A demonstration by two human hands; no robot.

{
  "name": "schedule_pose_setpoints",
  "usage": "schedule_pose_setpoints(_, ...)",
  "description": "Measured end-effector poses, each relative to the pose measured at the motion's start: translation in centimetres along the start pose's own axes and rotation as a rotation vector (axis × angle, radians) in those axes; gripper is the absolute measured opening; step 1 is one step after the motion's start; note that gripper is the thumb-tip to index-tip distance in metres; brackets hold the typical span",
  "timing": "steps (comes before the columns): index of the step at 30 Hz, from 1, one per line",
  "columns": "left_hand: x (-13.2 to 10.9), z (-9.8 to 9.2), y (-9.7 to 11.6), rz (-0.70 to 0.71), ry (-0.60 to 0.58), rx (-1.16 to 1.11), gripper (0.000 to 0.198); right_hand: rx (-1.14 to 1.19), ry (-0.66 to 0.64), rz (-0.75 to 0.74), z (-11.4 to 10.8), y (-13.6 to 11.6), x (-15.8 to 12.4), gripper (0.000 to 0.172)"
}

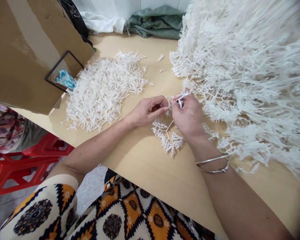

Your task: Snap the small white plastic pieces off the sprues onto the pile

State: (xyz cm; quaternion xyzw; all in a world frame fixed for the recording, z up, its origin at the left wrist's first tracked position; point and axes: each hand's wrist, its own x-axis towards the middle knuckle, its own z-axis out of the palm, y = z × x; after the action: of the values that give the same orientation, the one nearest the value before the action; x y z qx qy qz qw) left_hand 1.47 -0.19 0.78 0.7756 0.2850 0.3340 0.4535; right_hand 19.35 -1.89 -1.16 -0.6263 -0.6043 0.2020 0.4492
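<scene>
My right hand (pixel 188 115) pinches a branched white plastic sprig (pixel 168 136), whose forked stem and fringed tips hang below the fingers over the table (pixel 142 163). Thumb and forefinger of my left hand (pixel 148 110) are pressed together on small white tips of the same sprig, close beside the right thumb. The exact grip point is partly hidden by the fingers. Left of my hands lies a low pile of small loose white pieces (pixel 105 90). A tall heap of white branched sprigs (pixel 252 76) rises on the right, close to my right hand.
A large cardboard box (pixel 22 56) stands at the left, with a black wire frame and a clear cup with blue markings (pixel 65 79) beside it. Green cloth (pixel 156 21) and white cloth (pixel 103 23) lie along the wall. Red stools (pixel 20 170) stand below the table edge.
</scene>
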Motion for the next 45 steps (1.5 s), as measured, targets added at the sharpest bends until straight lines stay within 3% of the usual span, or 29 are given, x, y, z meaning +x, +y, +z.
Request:
schedule_pose_setpoints(3,-0.3,1.1,0.7,0.006,-0.120,-0.115,0.038,-0.033,0.073,0.024,-0.4,0.8,0.6,0.008)
schedule_pose_setpoints(5,-0.4,1.6,0.7,0.004,-0.060,-0.135,0.039,0.025,0.082,0.040,-0.7,1.5,1.1,0.012)
schedule_pose_setpoints(10,0.2,-0.4,-1.9,-0.009,0.597,0.086,0.039,0.395,0.002,0.099,-0.9,2.4,1.4,0.015)
schedule_pose_setpoints(14,0.4,-2.6,-3.9,-0.026,0.917,0.332,0.037,0.550,-0.032,0.135,-0.8,2.0,1.2,0.018)
schedule_pose_setpoints(16,0.2,-2.6,-3.6,0.011,0.891,0.447,0.038,0.558,-0.041,0.135,-0.8,1.7,1.1,0.021)
schedule_pose_setpoints(21,0.1,-0.5,-1.5,0.147,0.431,0.489,0.033,0.544,-0.057,0.098,-1.1,0.9,0.9,0.022)
schedule_pose_setpoints(23,0.3,0.2,-1.1,0.151,0.332,0.472,0.033,0.536,-0.056,0.069,-1.1,0.6,0.8,0.021)
schedule_pose_setpoints(28,0.5,0.4,-0.6,0.127,0.213,0.456,0.037,0.459,-0.065,0.055,-0.9,0.6,0.6,0.017)
schedule_pose_setpoints(32,0.7,0.2,-0.5,0.186,0.124,0.510,0.041,0.304,0.019,0.072,-0.4,0.5,0.5,0.017)
schedule_pose_setpoints(36,0.5,0.4,-0.3,0.221,0.087,0.545,0.039,0.199,0.012,0.125,-0.4,0.2,0.7,0.018)
schedule_pose_setpoints(40,0.0,1.2,0.9,0.316,-0.011,0.510,0.032,0.096,0.143,0.165,-1.1,0.9,1.5,0.019)
schedule_pose_setpoints(42,0.0,1.2,1.1,0.302,0.062,0.472,0.032,0.152,0.136,0.186,-1.3,1.6,1.8,0.017)
schedule_pose_setpoints(45,0.3,0.1,-0.3,0.123,0.458,0.449,0.040,0.350,0.039,0.142,-1.4,2.0,1.8,0.018)
